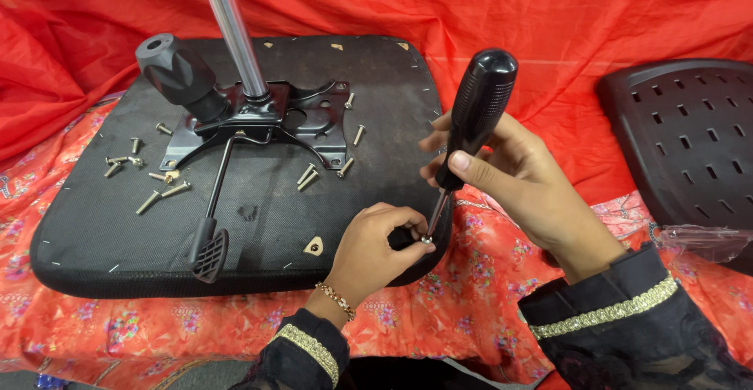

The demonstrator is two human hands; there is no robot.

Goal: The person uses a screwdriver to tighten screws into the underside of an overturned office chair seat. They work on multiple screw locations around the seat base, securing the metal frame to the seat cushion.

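The seat (259,225), a black padded slab lying underside up, fills the middle and left of the view. At its near right corner, about 5 o'clock from its centre, the left hand (376,249) pinches a small screw (426,239) against the seat edge, fingers curled tight around it. The right hand (510,178) grasps the screwdriver (474,116) by its black ribbed handle, thumb across the lower grip, the handle leaning toward 1 o'clock and the thin shaft running down to the screw head, which the tip touches.

At 11 o'clock from the hands a black metal plate (267,123) sits on the seat, with a chrome column (235,37) rising from it out of the top of the view and a black knob (176,72) angled off toward 10 o'clock. A thin lever (213,225) with a ribbed paddle runs from the plate toward 6 o'clock. Loose bolts (141,178) lie scattered left of the plate, and a few more just right of it, between the plate and the hands. A small brass-coloured tab (314,245) sits near the seat's near edge, just left of the left hand.

At 3 o'clock lies a black perforated backrest (690,139), with clear plastic wrap (702,241) at its lower edge.

Everything rests on a red cloth (549,21) that is rumpled behind, with floral-printed orange fabric (486,312) in front.
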